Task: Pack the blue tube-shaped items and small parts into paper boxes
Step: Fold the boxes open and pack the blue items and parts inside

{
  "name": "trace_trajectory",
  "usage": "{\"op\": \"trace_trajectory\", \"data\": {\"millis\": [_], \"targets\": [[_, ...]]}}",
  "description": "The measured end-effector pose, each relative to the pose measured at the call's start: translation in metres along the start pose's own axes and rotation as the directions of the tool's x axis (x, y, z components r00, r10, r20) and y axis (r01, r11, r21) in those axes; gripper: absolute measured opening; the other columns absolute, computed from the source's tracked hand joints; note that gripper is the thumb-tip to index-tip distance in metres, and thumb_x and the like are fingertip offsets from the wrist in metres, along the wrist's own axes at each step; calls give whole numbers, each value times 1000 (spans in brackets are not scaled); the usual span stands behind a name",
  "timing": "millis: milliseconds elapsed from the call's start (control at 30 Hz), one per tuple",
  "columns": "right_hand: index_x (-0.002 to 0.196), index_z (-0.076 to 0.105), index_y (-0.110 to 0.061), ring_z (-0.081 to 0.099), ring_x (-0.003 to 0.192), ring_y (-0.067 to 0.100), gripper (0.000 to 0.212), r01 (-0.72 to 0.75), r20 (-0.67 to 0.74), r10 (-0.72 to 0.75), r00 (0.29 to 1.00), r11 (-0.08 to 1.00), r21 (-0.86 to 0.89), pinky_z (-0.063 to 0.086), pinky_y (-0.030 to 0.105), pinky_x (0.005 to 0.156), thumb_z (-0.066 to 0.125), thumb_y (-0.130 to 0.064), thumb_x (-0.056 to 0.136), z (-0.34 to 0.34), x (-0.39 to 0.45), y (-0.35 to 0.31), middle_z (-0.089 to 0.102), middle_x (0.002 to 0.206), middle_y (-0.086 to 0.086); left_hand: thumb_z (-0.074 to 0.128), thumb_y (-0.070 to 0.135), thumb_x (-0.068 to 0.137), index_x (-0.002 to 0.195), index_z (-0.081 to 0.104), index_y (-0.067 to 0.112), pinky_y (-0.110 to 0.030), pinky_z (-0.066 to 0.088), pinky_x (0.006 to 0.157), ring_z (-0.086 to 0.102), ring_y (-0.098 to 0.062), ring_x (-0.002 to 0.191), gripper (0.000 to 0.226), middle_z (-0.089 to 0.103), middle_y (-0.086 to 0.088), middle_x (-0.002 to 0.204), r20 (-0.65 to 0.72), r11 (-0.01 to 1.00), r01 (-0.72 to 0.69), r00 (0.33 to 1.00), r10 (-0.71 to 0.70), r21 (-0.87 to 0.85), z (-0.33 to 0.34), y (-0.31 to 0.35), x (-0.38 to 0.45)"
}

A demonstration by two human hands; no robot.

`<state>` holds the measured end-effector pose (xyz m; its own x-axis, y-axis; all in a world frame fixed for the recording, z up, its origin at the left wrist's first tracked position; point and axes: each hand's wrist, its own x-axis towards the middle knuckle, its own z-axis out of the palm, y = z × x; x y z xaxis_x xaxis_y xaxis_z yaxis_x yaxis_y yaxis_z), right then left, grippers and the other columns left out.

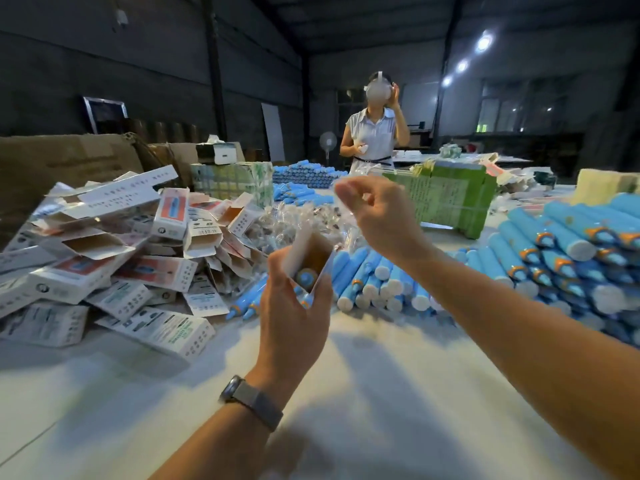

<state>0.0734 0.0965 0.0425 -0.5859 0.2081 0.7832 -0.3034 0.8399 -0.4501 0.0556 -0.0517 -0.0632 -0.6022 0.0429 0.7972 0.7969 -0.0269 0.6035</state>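
Blue tube in box: we see one blue plastic tube with an orange collar (306,277) standing inside the open white paper box (313,261), its cap end showing at the box mouth, above the middle of the counter.
Left hand: our left hand (294,313) grips that box from below and the side, fingers curled round it, the box tilted with its open flaps up. A grey band watch (251,401) sits on this wrist.
Right hand: our right hand (375,216) is raised above and to the right of the box, apart from it, fingers loosely curled, thumb and forefinger close together. It is blurred; we cannot tell whether it pinches anything.
Loose tubes: a row of blue tubes with white ends (377,282) lies on the counter just behind the box; a larger stack (568,251) is piled at the right, and more lie far back (304,176).
Small parts: clear plastic bags of small parts (294,220) are heaped between the tubes and the boxes.
Paper boxes: a jumbled pile of white printed paper boxes (114,251), many with open flaps, fills the left side.
Counter: the pale grey counter (363,393) carries everything.
Background: green bundled packs (446,199) lie behind our right hand, brown cardboard cartons (65,161) at far left, and a person in a light sleeveless top (374,133) stands beyond the counter.
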Motion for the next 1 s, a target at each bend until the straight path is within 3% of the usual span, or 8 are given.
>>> {"op": "trace_trajectory", "data": {"millis": [133, 233, 367, 467, 600, 733, 867, 1000], "targets": [[90, 70, -21, 50, 57, 6, 18, -32, -74, 81, 994, 859, 511, 42, 22, 50, 58, -33, 95, -64, -31, -46, 56, 69, -4, 61, 28, 84, 105, 50, 27, -19, 47, 77, 58, -3, 86, 24, 60, 8, 87, 7, 999, -13, 1000, 13, 48, 2, 8, -3], [89, 70, -11, 54, 57, 11, 23, -13, -24, 35, 999, 791, 611, 41, 25, 46, 56, -28, 94, -81, -55, -69, 59, 69, 2, 62, 20, 85, 83, 31, 39, -10, 36, 69, 48, -1, 74, 36, 45, 13, 75, -1, 989, -79, 997, 80, 124, 2, 17, -7], [87, 72, -16, 54, 54, 14, 17, -28, 16, 24, 1000, 838, 546, 40, 24, 46, 59, -26, 93, -80, -73, -73, 61, 64, 1, 62, 21, 84, 83, 26, 42, -13, 33, 66, 44, 0, 70, 41, 43, 17, 76, 34, 986, -117, 993, 114, 117, 7, 26, -13], [88, 70, -23, 54, 55, 3, 9, -44, 56, 23, 998, 915, 400, 43, 16, 52, 65, -18, 94, -75, -77, -65, 64, 63, -12, 61, 23, 84, 83, 28, 43, -15, 37, 65, 48, -5, 69, 39, 46, 15, 76, 64, 988, -122, 991, 116, 94, 9, 31, -16], [89, 70, -27, 57, 66, 22, 10, 1, 20, -5, 1000, 976, 219, 50, 34, 60, 72, -17, 89, -73, -81, -53, 67, 78, 3, 62, 19, 84, 81, 35, 41, -34, 42, 64, 48, -21, 69, 35, 50, 9, 78, 126, 986, -142, 983, 131, 86, 11, 37, -21], [89, 66, -24, 51, 65, 16, 15, 50, -4, -50, 999, 996, 75, 43, 21, 57, 75, -13, 84, -73, -83, -45, 54, 85, -4, 60, 22, 82, 80, 36, 41, -24, 37, 60, 43, -6, 65, 30, 47, 12, 73, 188, 988, -128, 976, 110, 85, 12, 42, -24], [95, 57, -28, 50, 68, 12, 32, -216, 14, 215, 977, 974, 67, 44, 28, 62, 81, -24, 75, -71, -77, -37, 52, 87, -3, 60, 25, 83, 86, 43, 40, -18, 36, 59, 45, -5, 66, 23, 50, 13, 74, 272, 995, -89, 960, 74, 45, 11, 43, -26], [95, 65, -22, 57, 63, 9, 19, -463, 224, 415, 882, 854, 237, 49, 37, 55, 74, -14, 80, -70, -77, -37, 66, 83, 8, 55, 44, 83, 100, 52, 38, -34, 49, 73, 61, -14, 83, 18, 67, 7, 93, 361, 998, -30, 931, 46, -49, 12, 48, -28]]}}
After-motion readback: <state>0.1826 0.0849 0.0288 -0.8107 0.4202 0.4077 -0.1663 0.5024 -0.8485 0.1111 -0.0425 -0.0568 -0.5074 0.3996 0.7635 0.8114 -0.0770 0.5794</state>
